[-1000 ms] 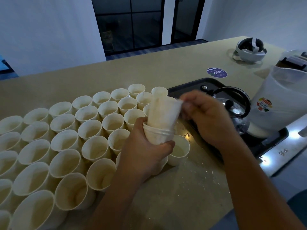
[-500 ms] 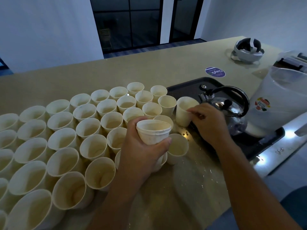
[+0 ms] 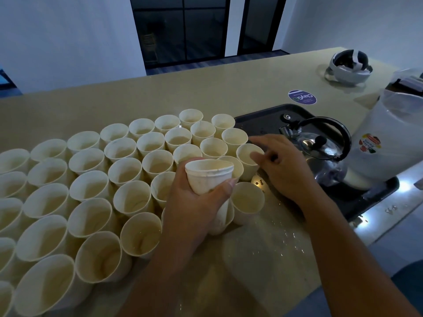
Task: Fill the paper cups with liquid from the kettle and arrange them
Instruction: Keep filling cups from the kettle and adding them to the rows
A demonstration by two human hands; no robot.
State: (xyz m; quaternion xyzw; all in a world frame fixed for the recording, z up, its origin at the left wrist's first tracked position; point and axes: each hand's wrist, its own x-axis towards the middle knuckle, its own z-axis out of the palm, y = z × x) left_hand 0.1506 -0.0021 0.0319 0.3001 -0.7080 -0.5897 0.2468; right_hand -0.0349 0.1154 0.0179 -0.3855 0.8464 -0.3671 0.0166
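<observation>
Several white paper cups [image 3: 128,193] stand packed in rows across the beige counter [image 3: 206,88]. My left hand [image 3: 194,202] grips a small stack of nested cups [image 3: 209,177] above the rows' right end. My right hand [image 3: 281,165] rests with its fingertips on the rim of a single cup [image 3: 248,161] standing at the right edge of the group, beside the tray. A shiny metal kettle [image 3: 320,152] with a black handle sits on the black tray [image 3: 263,122], just right of my right hand.
A large translucent plastic jug [image 3: 389,143] with a sticker stands on the tray's right end. A white headset [image 3: 349,67] lies at the far right of the counter, a round purple sticker [image 3: 302,97] near the tray. Water drops spot the counter near its front edge.
My right hand pulled one cup off the stack, carried it right and set it down at the edge of the group. The left hand has kept hold of the stack.
</observation>
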